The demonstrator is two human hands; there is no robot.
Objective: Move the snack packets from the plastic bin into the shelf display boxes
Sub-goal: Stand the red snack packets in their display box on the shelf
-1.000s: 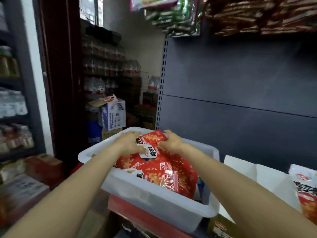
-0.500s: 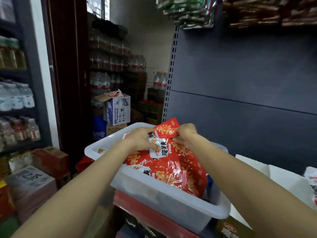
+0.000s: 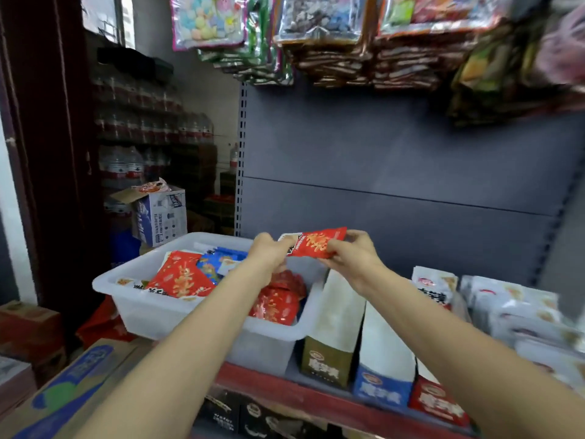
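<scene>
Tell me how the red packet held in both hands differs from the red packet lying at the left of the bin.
The held red packet is lifted above the plastic bin, pinched between the left hand and right hand; the bin's red packet rests untouched on other packets. The held one looks smaller and lies near level; the bin's one leans tilted. Both are red with orange print.

Candy bags (image 3: 209, 22) hang overhead; a blue-printed carton (image 3: 161, 215) sits before stacked water bottles (image 3: 122, 167).
</scene>
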